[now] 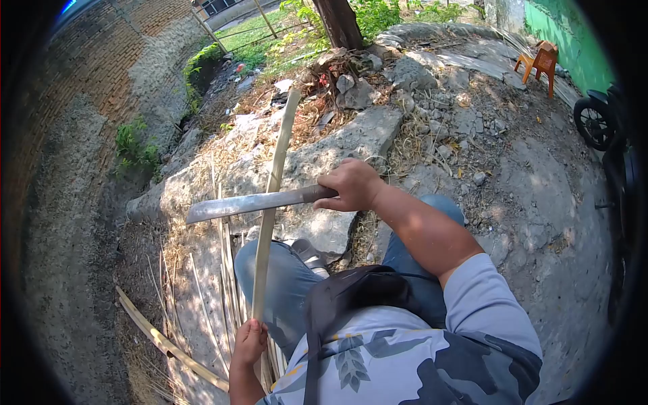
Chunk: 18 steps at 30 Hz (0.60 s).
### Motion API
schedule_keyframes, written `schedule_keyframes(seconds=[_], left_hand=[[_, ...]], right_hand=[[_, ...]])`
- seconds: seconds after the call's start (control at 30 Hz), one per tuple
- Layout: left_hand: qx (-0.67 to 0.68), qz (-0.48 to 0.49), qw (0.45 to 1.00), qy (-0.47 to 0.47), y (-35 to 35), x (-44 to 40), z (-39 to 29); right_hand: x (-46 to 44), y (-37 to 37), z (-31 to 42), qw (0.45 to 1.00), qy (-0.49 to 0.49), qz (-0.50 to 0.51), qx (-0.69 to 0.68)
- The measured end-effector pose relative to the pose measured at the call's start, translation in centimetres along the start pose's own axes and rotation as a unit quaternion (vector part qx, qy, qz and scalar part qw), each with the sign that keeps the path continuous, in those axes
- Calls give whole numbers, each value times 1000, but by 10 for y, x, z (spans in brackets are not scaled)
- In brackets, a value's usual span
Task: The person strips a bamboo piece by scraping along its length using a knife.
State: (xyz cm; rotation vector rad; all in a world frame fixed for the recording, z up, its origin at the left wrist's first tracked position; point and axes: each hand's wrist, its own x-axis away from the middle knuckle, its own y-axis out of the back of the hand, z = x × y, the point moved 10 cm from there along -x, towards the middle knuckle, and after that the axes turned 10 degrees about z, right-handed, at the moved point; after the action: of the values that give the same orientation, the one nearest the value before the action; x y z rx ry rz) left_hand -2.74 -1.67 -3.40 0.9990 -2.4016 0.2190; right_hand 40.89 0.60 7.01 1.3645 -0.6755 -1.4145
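My right hand (352,185) is wrapped round the dark handle of a machete (246,204), whose broad blade points left. The blade crosses over a long, pale bamboo strip (278,158) at about its middle; I cannot tell if the edge touches it. Low in the view, my left hand (250,342) grips the near end of that strip, which stands up and away from me beside my knee. Several thin bamboo slivers (226,270) lie on the ground to the left, near a wider split bamboo piece (165,344).
Broken concrete slabs (337,145) and rubble lie ahead, below a tree trunk (339,23). A brick wall (88,61) runs along the left. At the right are an orange plastic chair (542,65), a green wall (563,37) and a motorcycle wheel (594,120).
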Motion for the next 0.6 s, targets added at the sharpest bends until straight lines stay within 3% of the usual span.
schedule_keyframes(seconds=[0.13,0.23,0.27,0.3,0.5,0.6], left_hand=[[-4,-4,1000,-24,-7,-12,-9],[-32,-3,999,-29,-1,0,-10],[-39,-4,999,-28,1,7,-9],[-46,-3,998,-32,3,7,-12],[-33,-2,999,-6,-2,-7,-3],[-37,1,999,3,-16,-14,-3]], right_hand=[[-1,0,52,992,122,-28,-1],[2,9,2,998,51,-31,-6],[4,4,-39,997,-34,-36,-58],[5,5,-49,997,-54,-29,-51],[11,1,-42,992,-119,31,-17],[6,-7,-4,1000,11,17,4]])
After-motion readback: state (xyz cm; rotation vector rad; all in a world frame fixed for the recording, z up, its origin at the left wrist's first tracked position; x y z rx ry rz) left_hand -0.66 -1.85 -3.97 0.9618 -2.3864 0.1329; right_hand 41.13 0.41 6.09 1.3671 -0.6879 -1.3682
